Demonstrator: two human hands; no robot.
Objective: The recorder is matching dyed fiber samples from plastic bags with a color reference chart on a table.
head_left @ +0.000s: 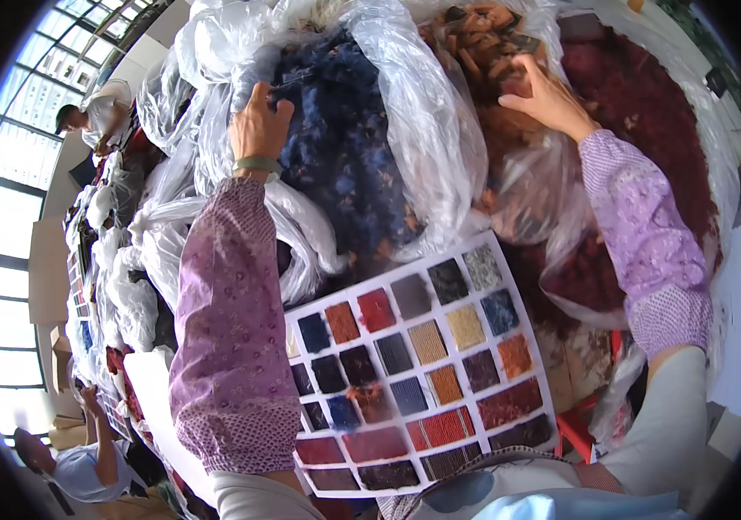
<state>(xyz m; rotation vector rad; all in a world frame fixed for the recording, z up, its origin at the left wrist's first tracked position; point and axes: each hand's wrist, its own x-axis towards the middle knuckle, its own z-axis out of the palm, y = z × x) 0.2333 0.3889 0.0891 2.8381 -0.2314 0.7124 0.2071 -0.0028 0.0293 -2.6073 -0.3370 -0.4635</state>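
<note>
My left hand [260, 126], with a band at the wrist, hovers at the left edge of a heap of dark blue fluffy fibre [344, 130], next to crumpled clear plastic sheeting [214, 52]. Its thumb and forefinger stand apart, the other fingers partly hidden. My right hand [552, 100] is over orange-brown scraps [483, 48] in a clear bag, thumb and fingers spread with nothing plainly held. Below my hands, a white card [453, 357] bears rows of coloured textile swatches and leans close to my body.
Dark red fibre [639, 113] lies at the right, edged by plastic. A folded plastic strip [431, 121] parts the blue from the orange. At the left, one person [106, 113] stands farther off, another [84, 468] nearer. A red stool-like thing [574, 433] shows below right.
</note>
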